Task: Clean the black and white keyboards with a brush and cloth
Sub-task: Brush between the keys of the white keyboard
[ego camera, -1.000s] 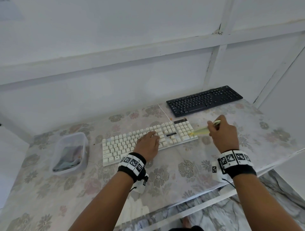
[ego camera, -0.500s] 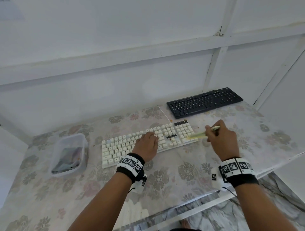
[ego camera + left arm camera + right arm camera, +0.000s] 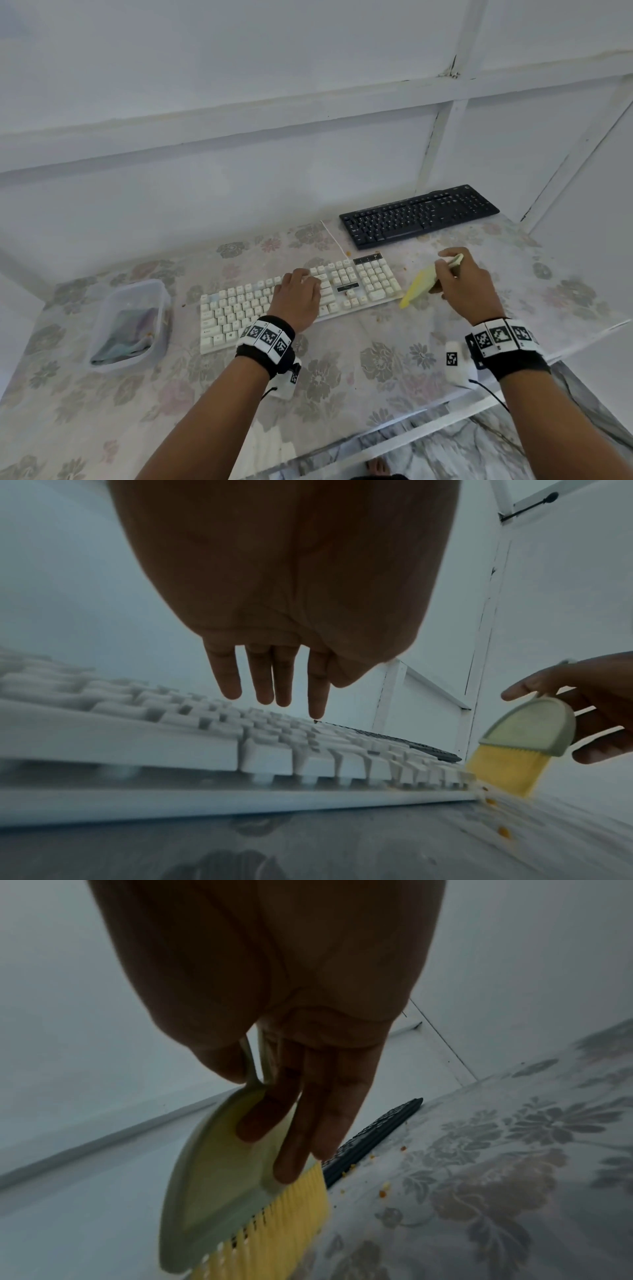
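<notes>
The white keyboard [image 3: 239, 308] lies across the middle of the floral table. My left hand [image 3: 301, 291] rests on its keys with straight fingers [image 3: 318, 696]. My right hand [image 3: 459, 284] grips a pale green brush [image 3: 423, 282] with yellow bristles [image 3: 274, 1229] by its handle, thumb on one side, fingers lying along the other. The bristles touch the table just off the keyboard's right end [image 3: 507, 772]. The black keyboard [image 3: 418, 216] sits at the back right against the wall. A folded cloth [image 3: 126, 332] lies in a clear tub.
The clear plastic tub [image 3: 102, 356] stands left of the white keyboard. Orange crumbs [image 3: 383, 1191] dot the table [image 3: 376, 370] near the brush and the black keyboard [image 3: 377, 1134]. White walls close the back and right. The table's front edge runs near my wrists.
My right hand has swept the brush off the keyboard's number pad to the table beside its right end. The left hand stays on the keys.
</notes>
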